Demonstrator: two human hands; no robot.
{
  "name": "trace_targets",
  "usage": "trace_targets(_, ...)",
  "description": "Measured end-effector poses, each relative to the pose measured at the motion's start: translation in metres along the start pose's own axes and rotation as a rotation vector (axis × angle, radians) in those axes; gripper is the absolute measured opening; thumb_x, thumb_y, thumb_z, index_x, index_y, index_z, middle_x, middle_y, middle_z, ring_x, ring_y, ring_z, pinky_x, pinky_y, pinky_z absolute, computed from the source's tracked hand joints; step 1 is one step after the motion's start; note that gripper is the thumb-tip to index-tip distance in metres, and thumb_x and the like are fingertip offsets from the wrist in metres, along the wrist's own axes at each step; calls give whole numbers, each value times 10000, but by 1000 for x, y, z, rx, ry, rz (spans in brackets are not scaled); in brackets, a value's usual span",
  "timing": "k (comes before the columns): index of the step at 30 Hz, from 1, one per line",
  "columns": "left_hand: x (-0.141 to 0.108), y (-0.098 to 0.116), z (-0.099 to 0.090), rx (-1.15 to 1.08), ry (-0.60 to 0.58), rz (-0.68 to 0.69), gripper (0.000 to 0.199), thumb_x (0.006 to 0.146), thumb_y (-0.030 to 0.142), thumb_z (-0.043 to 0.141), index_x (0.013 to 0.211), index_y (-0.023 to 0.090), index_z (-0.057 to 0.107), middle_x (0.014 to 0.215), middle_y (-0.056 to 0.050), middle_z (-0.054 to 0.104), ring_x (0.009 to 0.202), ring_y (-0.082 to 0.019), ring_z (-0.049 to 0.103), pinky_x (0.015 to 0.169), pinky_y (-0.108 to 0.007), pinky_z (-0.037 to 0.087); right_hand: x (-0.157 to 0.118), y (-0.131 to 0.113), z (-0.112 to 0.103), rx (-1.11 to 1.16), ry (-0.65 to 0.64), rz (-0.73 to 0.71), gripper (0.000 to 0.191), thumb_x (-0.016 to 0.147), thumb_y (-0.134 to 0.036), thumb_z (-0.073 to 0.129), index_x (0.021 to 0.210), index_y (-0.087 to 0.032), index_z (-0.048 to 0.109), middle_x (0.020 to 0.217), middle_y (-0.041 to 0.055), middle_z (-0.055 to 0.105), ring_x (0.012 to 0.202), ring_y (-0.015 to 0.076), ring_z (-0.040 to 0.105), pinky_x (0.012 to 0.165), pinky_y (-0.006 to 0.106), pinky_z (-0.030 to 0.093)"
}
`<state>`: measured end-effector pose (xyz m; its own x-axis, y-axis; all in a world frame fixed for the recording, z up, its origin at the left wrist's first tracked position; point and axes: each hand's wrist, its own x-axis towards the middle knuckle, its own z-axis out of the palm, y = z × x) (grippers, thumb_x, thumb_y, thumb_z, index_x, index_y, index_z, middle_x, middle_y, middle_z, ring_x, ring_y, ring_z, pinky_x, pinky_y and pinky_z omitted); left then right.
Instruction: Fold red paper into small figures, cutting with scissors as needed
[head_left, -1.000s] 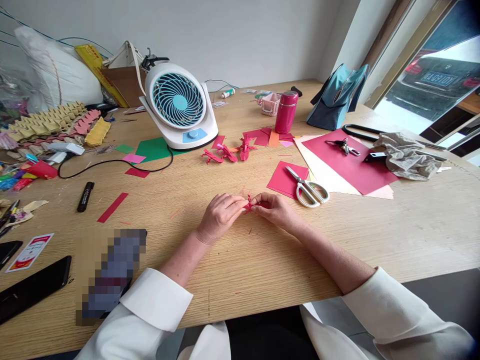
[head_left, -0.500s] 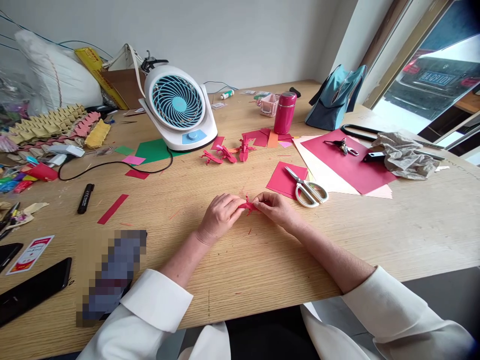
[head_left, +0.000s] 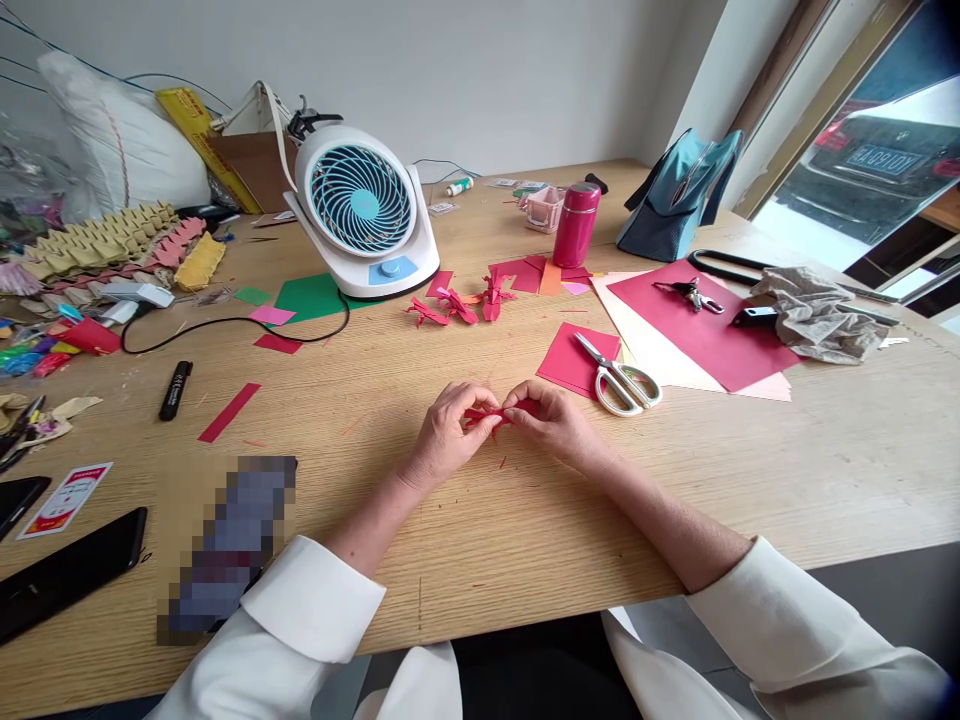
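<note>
Between my two hands, a little above the table, is a small folded red paper figure [head_left: 495, 418], mostly covered by fingers. My left hand [head_left: 448, 428] pinches its left side between thumb and fingers. The thumb and forefinger of my right hand [head_left: 551, 418] grip the other side. Beyond the hands, several finished-looking red paper figures [head_left: 459, 305] stand in a row. White-handled scissors [head_left: 619, 380] lie right of my right hand, their blades resting over a stack of red paper squares [head_left: 571, 357].
A white and blue fan [head_left: 364, 210] stands behind the figures. Right of it are a pink thermos [head_left: 576, 225], a teal bag [head_left: 679, 195], and red sheets [head_left: 705, 335] with keys [head_left: 691, 294] on top. A marker [head_left: 175, 391], a red strip [head_left: 229, 412] and phones [head_left: 71, 575] lie left.
My fingers have shifted on the red paper figure, with the left-hand fingers now curled over it and more red showing under them. The whole view has moved slightly.
</note>
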<state>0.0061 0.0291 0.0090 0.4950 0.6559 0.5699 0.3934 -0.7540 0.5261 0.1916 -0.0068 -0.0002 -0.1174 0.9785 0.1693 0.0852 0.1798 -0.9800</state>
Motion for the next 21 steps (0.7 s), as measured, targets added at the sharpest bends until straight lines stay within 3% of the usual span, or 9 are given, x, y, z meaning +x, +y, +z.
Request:
trace_targets(6, 1, 3, -1, -69, -15, -66, 78, 841, 135, 655, 825, 198, 613, 788, 9, 659, 779, -136, 607, 707, -245, 469, -4, -7, -2, -229, 55, -112, 98, 877, -262, 622, 858, -176, 663, 869, 40, 636, 747, 133, 603, 693, 269, 484)
trace_targets(13, 2, -3, -1, -282, -34, -295, 40, 833, 180, 639, 811, 171, 672, 796, -9, 705, 713, -116, 621, 678, -225, 474, -6, -13, -2, -311, 21, -205, 101, 832, -128, 652, 908, -179, 695, 917, 46, 649, 819, 144, 622, 765, 287, 520)
trace_targets(21, 5, 2, -3, -694, -45, -611, 208, 767, 348, 726, 814, 146, 709, 793, -24, 709, 700, -116, 613, 702, -239, 495, -7, -15, 0, -331, 47, -250, 131, 834, -132, 657, 935, -190, 717, 906, 48, 648, 823, 150, 625, 776, 297, 534)
